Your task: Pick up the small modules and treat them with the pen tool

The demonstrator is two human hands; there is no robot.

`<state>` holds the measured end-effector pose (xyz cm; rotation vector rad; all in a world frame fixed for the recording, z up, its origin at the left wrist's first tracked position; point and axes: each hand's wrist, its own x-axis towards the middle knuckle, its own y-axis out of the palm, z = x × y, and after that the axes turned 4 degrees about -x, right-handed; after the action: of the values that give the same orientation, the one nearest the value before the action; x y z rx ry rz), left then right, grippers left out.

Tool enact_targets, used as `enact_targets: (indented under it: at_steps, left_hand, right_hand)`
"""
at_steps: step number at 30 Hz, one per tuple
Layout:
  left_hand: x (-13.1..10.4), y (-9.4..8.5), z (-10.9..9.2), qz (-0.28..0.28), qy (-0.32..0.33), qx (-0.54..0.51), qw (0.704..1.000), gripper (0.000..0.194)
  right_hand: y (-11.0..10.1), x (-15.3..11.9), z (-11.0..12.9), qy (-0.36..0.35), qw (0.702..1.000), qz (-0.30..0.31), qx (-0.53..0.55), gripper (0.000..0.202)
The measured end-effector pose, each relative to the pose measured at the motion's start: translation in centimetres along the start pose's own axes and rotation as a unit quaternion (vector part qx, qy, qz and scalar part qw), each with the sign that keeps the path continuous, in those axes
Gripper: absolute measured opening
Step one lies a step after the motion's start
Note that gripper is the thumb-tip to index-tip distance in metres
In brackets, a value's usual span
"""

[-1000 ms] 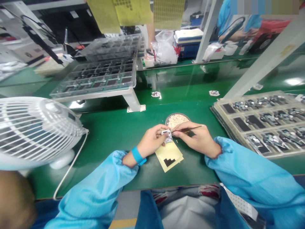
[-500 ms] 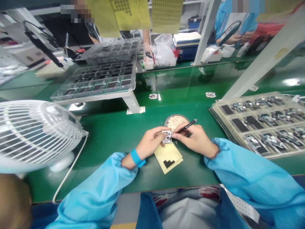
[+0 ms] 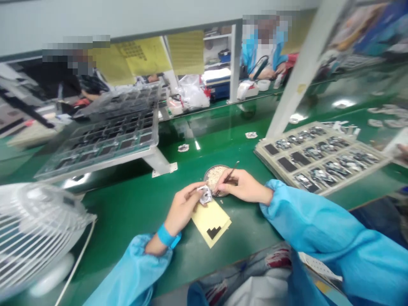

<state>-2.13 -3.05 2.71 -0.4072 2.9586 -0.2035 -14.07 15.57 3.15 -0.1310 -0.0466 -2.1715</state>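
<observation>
My left hand [image 3: 185,204] is closed on a small white plastic housing [image 3: 205,194], held between thumb and fingers above the green bench. Pinched in my right hand [image 3: 239,185] is a pair of dark tweezers [image 3: 230,173], their tips pointing down at the near side of a round dish [image 3: 208,170] of small pale parts. Whether the tips grip a part is too small to tell. Beneath my left hand lies a yellow sheet [image 3: 208,223] with a stepped black patch [image 3: 213,232] on it.
A white fan [image 3: 41,229] stands at the left. Behind it, clear trays [image 3: 127,131] of dark parts rest on a white stand. To the right is a tray [image 3: 318,157] of electronic assemblies. Two more white housings, including one [image 3: 183,148], lie farther back. A co-worker [image 3: 264,55] sits opposite.
My right hand with the tweezers has moved away from the white housing to over the dish. My left hand still holds the housing. The whole view has turned and tilted.
</observation>
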Motion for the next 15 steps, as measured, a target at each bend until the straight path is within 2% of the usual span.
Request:
enact_targets:
  at_steps: [4, 6, 8, 9, 11, 13, 14, 15]
  left_hand:
    - [0.1, -0.1, -0.2, 0.008, -0.005, -0.011, 1.0, 0.041]
    - [0.2, -0.2, 0.0, 0.013, -0.007, -0.033, 0.999, 0.042]
    - [0.3, -0.2, 0.1, 0.011, -0.014, -0.057, 0.998, 0.045]
    - [0.3, -0.2, 0.1, 0.009, -0.019, -0.068, 0.997, 0.047]
    - [0.3, -0.1, 0.1, 0.007, -0.026, -0.086, 0.996, 0.051]
    - [0.3, 0.0, -0.1, 0.006, -0.029, -0.096, 0.995, 0.053]
    - [0.3, 0.1, -0.1, 0.006, -0.031, -0.096, 0.995, 0.055]
    - [0.2, 0.1, -0.2, 0.005, -0.035, -0.092, 0.995, 0.057]
  right_hand:
    - [-0.5, -1.8, 1.8, -0.022, 0.999, -0.035, -0.003, 0.05]
    - [-2.2, -3.3, 3.7, -0.031, 0.996, -0.068, -0.047, 0.049]
    - [-5.4, -5.3, 5.7, -0.024, 0.977, -0.13, -0.165, 0.043]
    - [-7.5, -6.2, 6.7, -0.008, 0.95, -0.168, -0.263, 0.037]
    - [-12.6, -8.0, 8.1, 0.042, 0.865, -0.247, -0.435, 0.026]
    - [-17.9, -9.4, 8.4, 0.145, 0.745, -0.298, -0.58, 0.021]
    - [-20.2, -9.9, 8.3, 0.187, 0.698, -0.301, -0.622, 0.021]
    - [-22.2, -10.4, 7.9, 0.209, 0.684, -0.274, -0.643, 0.022]
